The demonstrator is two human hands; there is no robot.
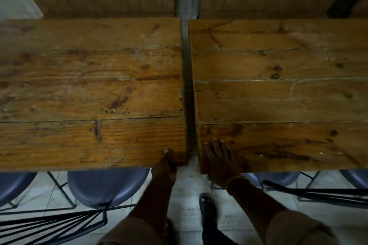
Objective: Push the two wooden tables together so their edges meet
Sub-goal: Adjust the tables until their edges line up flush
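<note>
A narrow gap [188,89] runs twelve to six between the left table [89,89] and right table [278,95]. The left hand [164,163] grips the left table's near corner at nine o'clock of the gap. The right hand [218,157] lies flat, fingers spread, on the right table at three.

Blue chairs [107,187], tiled floor [187,195]
</note>
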